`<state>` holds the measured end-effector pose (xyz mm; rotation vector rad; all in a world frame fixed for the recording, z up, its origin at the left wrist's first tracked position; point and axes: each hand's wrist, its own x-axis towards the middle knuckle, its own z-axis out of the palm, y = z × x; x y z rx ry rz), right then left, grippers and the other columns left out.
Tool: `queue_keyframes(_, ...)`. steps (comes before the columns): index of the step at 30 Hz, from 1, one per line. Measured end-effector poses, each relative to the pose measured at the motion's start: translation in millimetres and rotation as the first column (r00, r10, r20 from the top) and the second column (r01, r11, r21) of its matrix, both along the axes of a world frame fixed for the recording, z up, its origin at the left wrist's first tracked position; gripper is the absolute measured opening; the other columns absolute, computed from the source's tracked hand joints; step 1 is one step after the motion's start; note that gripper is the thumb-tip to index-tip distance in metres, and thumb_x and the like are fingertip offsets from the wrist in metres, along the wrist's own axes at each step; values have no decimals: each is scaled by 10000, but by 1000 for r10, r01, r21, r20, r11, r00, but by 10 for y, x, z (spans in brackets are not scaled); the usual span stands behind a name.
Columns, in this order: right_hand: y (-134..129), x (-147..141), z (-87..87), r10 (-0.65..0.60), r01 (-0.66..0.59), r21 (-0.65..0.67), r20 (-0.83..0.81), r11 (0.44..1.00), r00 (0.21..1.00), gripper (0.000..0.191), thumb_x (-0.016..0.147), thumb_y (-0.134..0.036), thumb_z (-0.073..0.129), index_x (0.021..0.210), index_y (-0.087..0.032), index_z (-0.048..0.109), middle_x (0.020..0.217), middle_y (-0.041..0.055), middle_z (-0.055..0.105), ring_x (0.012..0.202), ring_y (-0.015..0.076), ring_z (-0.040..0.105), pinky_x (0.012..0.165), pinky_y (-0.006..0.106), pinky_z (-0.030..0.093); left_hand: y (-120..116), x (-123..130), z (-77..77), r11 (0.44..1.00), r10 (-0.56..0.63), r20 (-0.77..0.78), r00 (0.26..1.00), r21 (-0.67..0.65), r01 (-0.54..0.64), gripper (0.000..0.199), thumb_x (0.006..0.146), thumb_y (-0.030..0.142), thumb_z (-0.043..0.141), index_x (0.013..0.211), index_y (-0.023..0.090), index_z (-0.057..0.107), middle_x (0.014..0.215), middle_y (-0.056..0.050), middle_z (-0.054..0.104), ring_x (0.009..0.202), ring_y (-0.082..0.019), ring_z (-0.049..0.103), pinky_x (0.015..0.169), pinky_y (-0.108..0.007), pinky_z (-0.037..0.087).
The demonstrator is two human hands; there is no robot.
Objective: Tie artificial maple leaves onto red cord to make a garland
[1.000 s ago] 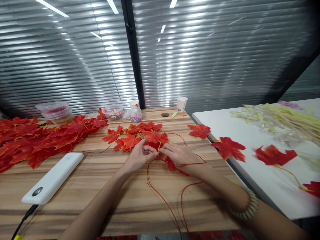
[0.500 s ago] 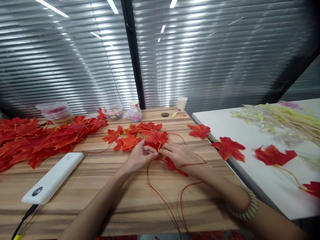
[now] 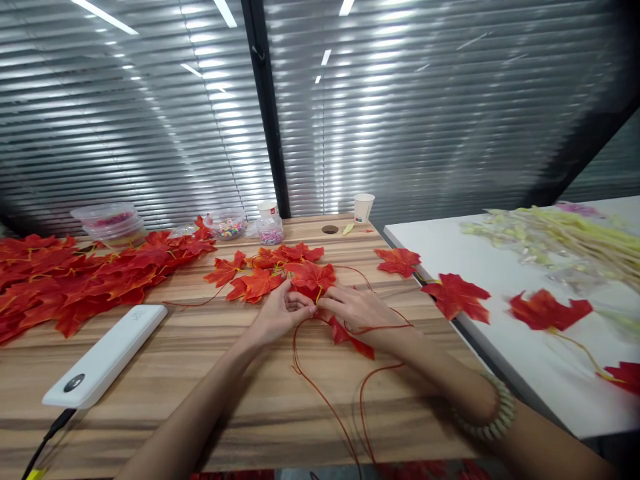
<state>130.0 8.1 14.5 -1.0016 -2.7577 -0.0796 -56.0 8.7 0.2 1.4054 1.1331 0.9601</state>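
Observation:
My left hand (image 3: 281, 312) and my right hand (image 3: 359, 311) meet over the middle of the wooden table, fingertips nearly touching. Both are closed in a pinch at the yellow stem of a red artificial maple leaf (image 3: 311, 275), where a thin red cord (image 3: 320, 390) passes. The exact grip is partly hidden by the fingers. The cord loops over my right wrist and runs down past the table's front edge. Beneath my right hand another red leaf (image 3: 353, 339) sticks out. Just beyond my hands lies a small cluster of orange-red leaves (image 3: 256, 284).
A big pile of red leaves (image 3: 100, 283) covers the left side, near a white power bank (image 3: 106, 357) with a black cable. Bead tubs (image 3: 271, 231) and a paper cup (image 3: 364, 208) stand at the back. More leaves (image 3: 457, 297) trail onto a white table (image 3: 505, 313) at right.
Both hands stay in nearly the same place and pinch. The leaf beneath my right hand has shifted very slightly.

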Motion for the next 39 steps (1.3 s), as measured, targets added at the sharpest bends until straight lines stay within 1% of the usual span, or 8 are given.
queue_keyframes(8,-6,-12,-9,-6,5,-44,-17,999,1000,183,852,-152,442,998,-199,541,943,46,557,818,164,531,594,238,365,4,14,-27,1000,-19,-12,1000,25,19,409,592,292,704,745,191,338,647,48,592,583,-84,550,580,-212,411)
queue_keyframes(14,-12,-23,-18,4,-7,-67,-43,998,999,128,848,-198,464,933,-180,557,925,53,566,789,160,542,611,252,366,-5,14,-41,998,-42,-35,999,47,44,388,605,286,697,729,191,341,654,35,598,588,-92,555,575,-218,419)
queue_keyframes(18,-12,-31,-15,11,-14,-69,-45,998,999,108,846,-170,462,900,-171,555,913,46,576,762,153,537,604,249,362,-12,13,-47,997,-57,-38,998,47,58,386,605,294,696,731,191,346,669,26,603,607,-104,571,587,-229,433)
queue_keyframes(23,-1,-35,-40,38,-42,-92,-53,995,998,130,851,-140,441,900,-154,560,899,54,577,769,148,528,631,251,370,-9,10,-69,997,-63,-46,997,50,66,370,611,293,692,732,186,360,673,22,601,612,-106,573,600,-237,443)
queue_keyframes(28,-15,-47,-42,45,-49,-92,-39,995,998,184,887,-192,388,866,-143,564,885,66,580,771,158,528,634,263,379,-11,10,-83,996,-85,-65,994,31,87,344,613,276,689,723,179,378,675,14,601,611,-106,570,597,-237,441)
queue_keyframes(32,-33,-73,-21,35,-37,-123,-16,992,999,216,895,-217,376,854,-128,568,877,79,584,782,164,533,649,267,390,-21,17,-88,995,-98,-84,992,26,100,308,617,258,685,720,172,407,682,3,603,616,-111,575,597,-236,445)
queue_keyframes(36,-39,-80,-22,30,-34,-152,-28,988,999,220,897,-224,375,853,-126,568,878,81,584,789,161,536,664,266,392,-27,19,-96,993,-106,-111,988,42,112,266,628,249,674,715,165,438,685,-5,606,614,-114,575,590,-232,447)
queue_keyframes(39,-37,-73,-41,18,-25,-160,-45,987,999,203,889,-226,391,837,-133,564,879,77,581,770,154,534,647,257,390,-26,16,-99,990,-107,-157,982,68,119,208,646,242,653,704,156,473,683,-16,606,607,-118,568,573,-230,440)
